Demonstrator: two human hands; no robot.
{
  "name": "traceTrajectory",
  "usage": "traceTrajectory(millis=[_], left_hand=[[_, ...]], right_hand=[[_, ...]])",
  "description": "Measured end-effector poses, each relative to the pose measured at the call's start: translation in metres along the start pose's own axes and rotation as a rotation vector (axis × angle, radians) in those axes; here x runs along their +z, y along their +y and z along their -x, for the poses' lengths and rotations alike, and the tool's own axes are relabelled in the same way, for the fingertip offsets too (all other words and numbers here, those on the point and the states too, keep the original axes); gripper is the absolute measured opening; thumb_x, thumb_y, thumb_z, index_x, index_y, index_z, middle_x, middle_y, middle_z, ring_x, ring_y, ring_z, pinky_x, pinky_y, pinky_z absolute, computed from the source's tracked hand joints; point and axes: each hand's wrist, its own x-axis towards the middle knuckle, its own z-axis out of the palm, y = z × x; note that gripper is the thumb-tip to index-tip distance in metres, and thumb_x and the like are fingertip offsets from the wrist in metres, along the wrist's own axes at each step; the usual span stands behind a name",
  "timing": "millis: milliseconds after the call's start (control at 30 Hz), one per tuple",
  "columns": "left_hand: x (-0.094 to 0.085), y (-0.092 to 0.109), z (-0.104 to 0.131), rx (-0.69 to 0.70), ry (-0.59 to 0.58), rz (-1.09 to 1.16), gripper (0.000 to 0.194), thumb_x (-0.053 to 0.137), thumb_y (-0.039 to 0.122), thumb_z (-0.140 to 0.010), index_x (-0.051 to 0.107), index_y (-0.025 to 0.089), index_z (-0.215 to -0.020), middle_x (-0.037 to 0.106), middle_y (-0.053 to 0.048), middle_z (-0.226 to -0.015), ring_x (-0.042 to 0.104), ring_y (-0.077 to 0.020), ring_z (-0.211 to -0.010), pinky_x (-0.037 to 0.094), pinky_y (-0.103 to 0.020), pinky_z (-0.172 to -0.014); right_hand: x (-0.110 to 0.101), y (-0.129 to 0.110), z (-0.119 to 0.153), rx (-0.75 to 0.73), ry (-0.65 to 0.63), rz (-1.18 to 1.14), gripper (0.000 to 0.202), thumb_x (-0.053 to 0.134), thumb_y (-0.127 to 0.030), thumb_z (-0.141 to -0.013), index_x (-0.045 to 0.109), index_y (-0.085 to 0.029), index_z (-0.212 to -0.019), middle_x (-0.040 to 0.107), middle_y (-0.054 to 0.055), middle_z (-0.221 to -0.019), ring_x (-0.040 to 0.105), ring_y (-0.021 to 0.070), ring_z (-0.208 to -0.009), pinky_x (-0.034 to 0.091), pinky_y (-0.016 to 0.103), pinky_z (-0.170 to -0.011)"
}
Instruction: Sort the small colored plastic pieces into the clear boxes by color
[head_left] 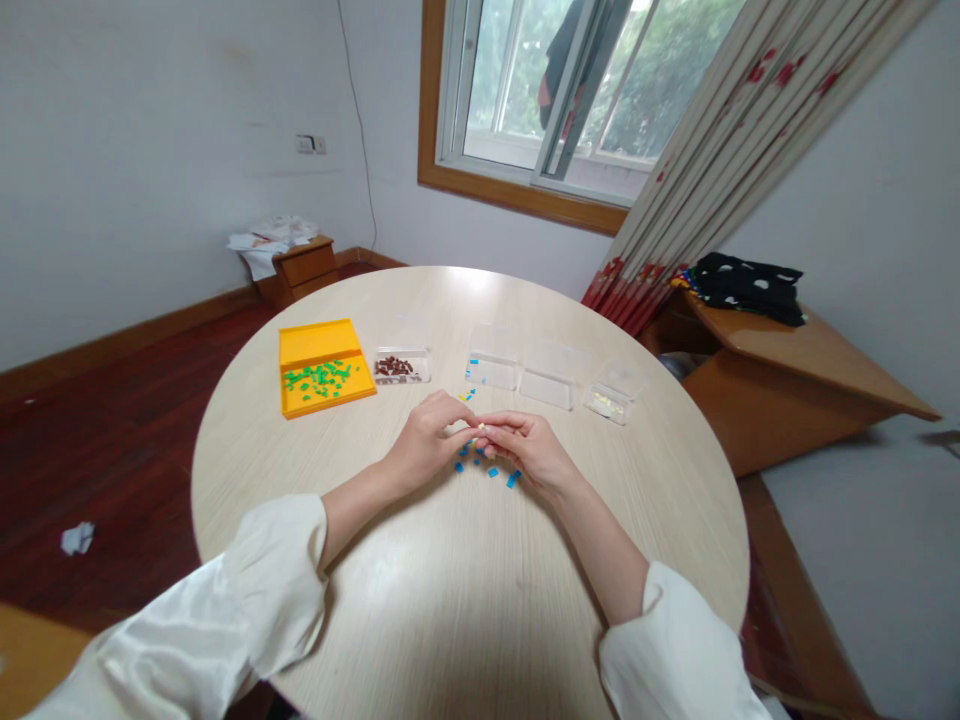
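Over the middle of the round table, my left hand (429, 442) and my right hand (534, 452) meet at the fingertips. Both are closed in a pinch on a small pale yellow piece (481, 427), too tiny to make out in detail. Several small blue pieces (493, 473) lie loose on the tabletop below and beside the fingers; some are partly hidden by them. Just beyond my hands are a few more blue and yellow bits (468, 396).
A yellow case (327, 345) with green pieces stands open at the left. Beside it, a clear box (403, 366) holds brown pieces. Further right are a clear box (491, 372) with blue bits, another clear box (546, 389), and one with pale pieces (608, 403). All rest on the table (420, 600).
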Motion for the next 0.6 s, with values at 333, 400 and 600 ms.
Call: traceTrajectory(millis=[333, 400, 600], left_hand=[[-0.001, 0.000, 0.000, 0.050, -0.073, 0.051, 0.010, 0.064, 0.022, -0.078, 0.064, 0.017, -0.070, 0.061, -0.004, -0.084, 0.055, -0.0151, -0.083, 0.045, -0.029, -0.074], [-0.001, 0.001, 0.000, 0.051, -0.115, 0.066, 0.010, 0.065, 0.023, -0.078, 0.064, 0.017, -0.069, 0.060, -0.004, -0.085, 0.055, -0.0151, -0.084, 0.045, -0.029, -0.075], [-0.002, 0.004, -0.001, 0.048, -0.171, 0.068, 0.014, 0.066, 0.028, -0.077, 0.061, 0.017, -0.070, 0.061, -0.004, -0.085, 0.054, -0.0154, -0.084, 0.044, -0.029, -0.076]], right_hand=[[-0.012, -0.002, 0.002, 0.070, -0.152, 0.103, 0.031, 0.081, -0.036, -0.056, 0.073, -0.014, -0.076, 0.065, 0.000, -0.059, 0.053, 0.0050, -0.048, 0.041, 0.019, -0.048], [-0.015, -0.003, 0.003, 0.088, -0.193, 0.143, 0.031, 0.080, -0.036, -0.058, 0.072, -0.013, -0.077, 0.063, -0.001, -0.057, 0.051, 0.0055, -0.047, 0.040, 0.019, -0.046], [-0.014, -0.006, 0.007, 0.073, -0.290, 0.268, 0.026, 0.075, -0.038, -0.063, 0.068, -0.014, -0.071, 0.060, -0.001, -0.055, 0.051, 0.0071, -0.047, 0.040, 0.020, -0.047]])
